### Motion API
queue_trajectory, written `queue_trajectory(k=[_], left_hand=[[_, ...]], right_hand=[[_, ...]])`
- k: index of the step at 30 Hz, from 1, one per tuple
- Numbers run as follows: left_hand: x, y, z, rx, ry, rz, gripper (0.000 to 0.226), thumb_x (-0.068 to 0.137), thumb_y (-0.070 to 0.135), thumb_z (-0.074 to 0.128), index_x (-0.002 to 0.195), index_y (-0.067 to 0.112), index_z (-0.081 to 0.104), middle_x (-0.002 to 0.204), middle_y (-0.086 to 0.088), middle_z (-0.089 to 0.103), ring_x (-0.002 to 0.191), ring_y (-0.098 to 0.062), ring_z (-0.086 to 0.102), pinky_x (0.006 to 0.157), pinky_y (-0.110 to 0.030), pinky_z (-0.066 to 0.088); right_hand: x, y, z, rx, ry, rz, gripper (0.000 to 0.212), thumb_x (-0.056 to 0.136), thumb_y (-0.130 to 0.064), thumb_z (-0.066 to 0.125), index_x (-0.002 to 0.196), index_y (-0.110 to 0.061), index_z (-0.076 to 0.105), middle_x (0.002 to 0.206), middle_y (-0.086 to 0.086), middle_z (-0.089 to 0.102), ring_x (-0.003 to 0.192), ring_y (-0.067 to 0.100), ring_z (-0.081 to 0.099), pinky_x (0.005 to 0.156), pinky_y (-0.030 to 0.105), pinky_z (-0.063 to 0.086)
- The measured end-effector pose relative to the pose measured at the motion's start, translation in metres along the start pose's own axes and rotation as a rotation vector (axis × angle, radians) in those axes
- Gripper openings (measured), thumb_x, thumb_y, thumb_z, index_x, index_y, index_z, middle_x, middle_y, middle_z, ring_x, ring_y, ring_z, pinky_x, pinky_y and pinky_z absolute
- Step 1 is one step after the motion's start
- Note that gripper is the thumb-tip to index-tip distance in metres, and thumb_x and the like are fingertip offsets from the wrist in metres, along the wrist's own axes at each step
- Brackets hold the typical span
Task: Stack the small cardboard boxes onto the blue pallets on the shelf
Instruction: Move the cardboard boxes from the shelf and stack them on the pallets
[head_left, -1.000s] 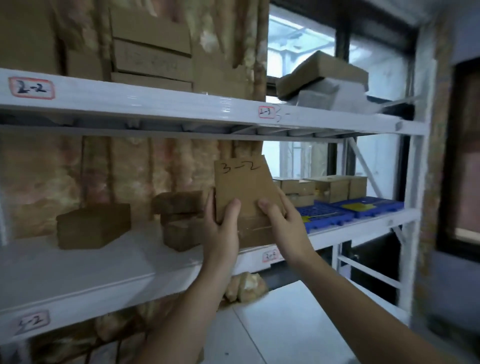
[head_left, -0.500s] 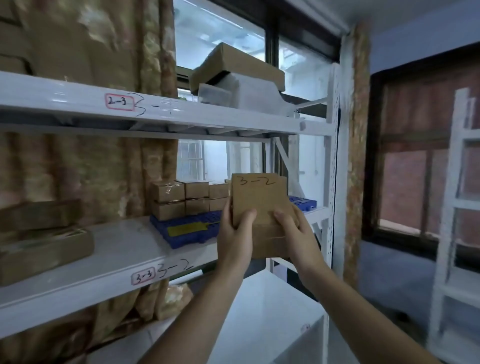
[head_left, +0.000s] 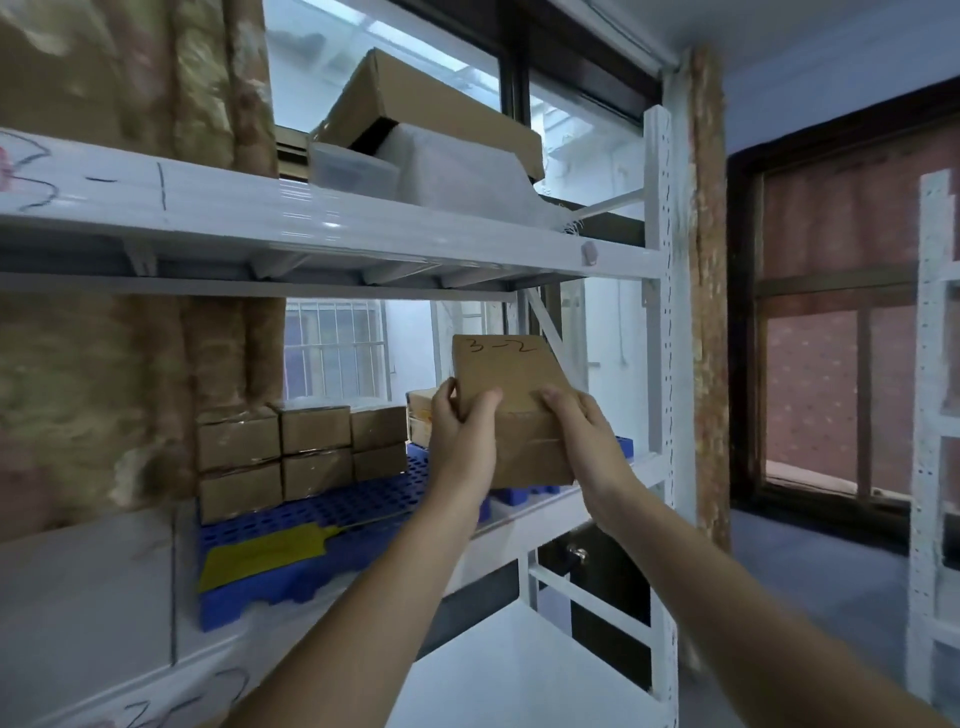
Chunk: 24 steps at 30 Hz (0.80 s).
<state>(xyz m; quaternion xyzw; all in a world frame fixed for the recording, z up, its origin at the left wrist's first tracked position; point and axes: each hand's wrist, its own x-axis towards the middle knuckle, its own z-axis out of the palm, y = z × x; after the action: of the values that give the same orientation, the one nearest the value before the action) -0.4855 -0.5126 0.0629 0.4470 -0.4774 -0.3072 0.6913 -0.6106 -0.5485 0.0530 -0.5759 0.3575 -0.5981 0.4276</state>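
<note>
Both hands (head_left: 524, 441) clasping flat matte cardboard box (head_left: 511, 410) above perforated blue pallet (head_left: 332, 514).

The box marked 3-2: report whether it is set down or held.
Held. The box marked 3-2 is gripped by the left hand and right hand, above the blue pallet.

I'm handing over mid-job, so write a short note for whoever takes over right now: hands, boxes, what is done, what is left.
Left hand and right hand: both grip one box marked 3-2, held in the air in front of the middle shelf.
Pallet: blue, on that shelf, with a stack of boxes two high at its back; front part bare.
Done: that stack.
Left: set the held box onto the pallet, probably on the bare front area or beside the stack.
</note>
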Motion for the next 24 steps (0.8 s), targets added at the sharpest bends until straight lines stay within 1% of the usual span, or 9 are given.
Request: queue_trajectory(k=[2,4,7,12,15,17,19,22,24], left_hand=[[0.023,-0.003,0.007,0.012,0.013,-0.003,0.041,0.096,0.044,0.058,0.136,0.039,0.049,0.117,0.006,0.067,0.1,-0.019,0.067,0.072,-0.034,0.054],[0.046,-0.005,0.013,0.055,0.032,0.001,0.05,0.089,0.052,0.058,0.137,0.039,0.049,0.119,0.006,0.067,0.102,-0.021,0.067,0.082,-0.041,0.058],[0.078,-0.008,0.02,0.123,0.059,-0.002,0.068,0.078,0.064,0.054,0.141,0.041,0.045,0.123,0.005,0.065,0.105,-0.024,0.066,0.093,-0.052,0.057],[0.125,-0.013,0.037,0.131,0.135,0.0,0.045,0.097,0.053,0.054,0.138,0.035,0.048,0.12,0.0,0.065,0.101,-0.025,0.067,0.081,-0.043,0.06],[0.149,-0.015,0.049,0.127,0.198,-0.012,0.044,0.099,0.051,0.053,0.138,0.032,0.051,0.119,-0.003,0.067,0.099,-0.026,0.068,0.072,-0.039,0.058],[0.162,-0.018,0.055,0.127,0.24,-0.016,0.043,0.098,0.051,0.053,0.136,0.03,0.054,0.117,-0.005,0.068,0.098,-0.026,0.07,0.065,-0.035,0.055],[0.175,-0.02,0.058,0.139,0.277,-0.013,0.044,0.096,0.052,0.054,0.133,0.028,0.056,0.117,-0.007,0.07,0.098,-0.028,0.07,0.069,-0.037,0.057],[0.191,-0.019,0.058,0.156,0.327,-0.017,0.045,0.093,0.055,0.055,0.129,0.028,0.059,0.116,-0.007,0.071,0.1,-0.028,0.07,0.083,-0.045,0.06],[0.2,-0.018,0.057,0.149,0.342,-0.026,0.043,0.093,0.055,0.055,0.125,0.027,0.062,0.112,-0.008,0.073,0.096,-0.028,0.072,0.075,-0.04,0.06]], right_hand=[[0.027,0.002,0.0,0.011,-0.021,0.004,0.041,0.091,-0.057,0.058,0.123,-0.03,0.057,0.117,0.001,0.065,0.104,0.019,0.065,0.078,0.035,0.055],[0.053,0.004,0.002,0.023,-0.043,0.022,0.047,0.086,-0.06,0.06,0.123,-0.032,0.06,0.121,0.002,0.065,0.106,0.021,0.065,0.083,0.039,0.056],[0.087,0.006,0.004,0.068,-0.109,0.036,0.034,0.089,-0.055,0.059,0.116,-0.036,0.064,0.118,0.003,0.065,0.102,0.022,0.065,0.069,0.033,0.055],[0.15,0.013,0.005,0.083,-0.193,0.022,0.031,0.09,-0.053,0.059,0.108,-0.03,0.07,0.109,0.005,0.072,0.098,0.024,0.068,0.074,0.036,0.055],[0.189,0.016,0.006,0.082,-0.262,0.011,0.032,0.092,-0.051,0.058,0.109,-0.026,0.07,0.106,0.006,0.073,0.097,0.025,0.07,0.076,0.038,0.059],[0.213,0.018,0.009,0.067,-0.322,-0.003,0.037,0.091,-0.053,0.057,0.114,-0.026,0.069,0.108,0.005,0.073,0.1,0.025,0.069,0.089,0.044,0.058],[0.234,0.02,0.013,0.04,-0.376,-0.001,0.045,0.089,-0.058,0.056,0.119,-0.026,0.065,0.111,0.003,0.071,0.103,0.024,0.068,0.097,0.048,0.054],[0.256,0.021,0.022,0.031,-0.435,-0.003,0.052,0.088,-0.061,0.055,0.124,-0.024,0.059,0.113,0.002,0.069,0.103,0.022,0.066,0.095,0.043,0.054],[0.268,0.021,0.028,0.02,-0.478,-0.022,0.052,0.09,-0.06,0.052,0.123,-0.022,0.061,0.114,0.004,0.069,0.102,0.022,0.066,0.091,0.04,0.053]])
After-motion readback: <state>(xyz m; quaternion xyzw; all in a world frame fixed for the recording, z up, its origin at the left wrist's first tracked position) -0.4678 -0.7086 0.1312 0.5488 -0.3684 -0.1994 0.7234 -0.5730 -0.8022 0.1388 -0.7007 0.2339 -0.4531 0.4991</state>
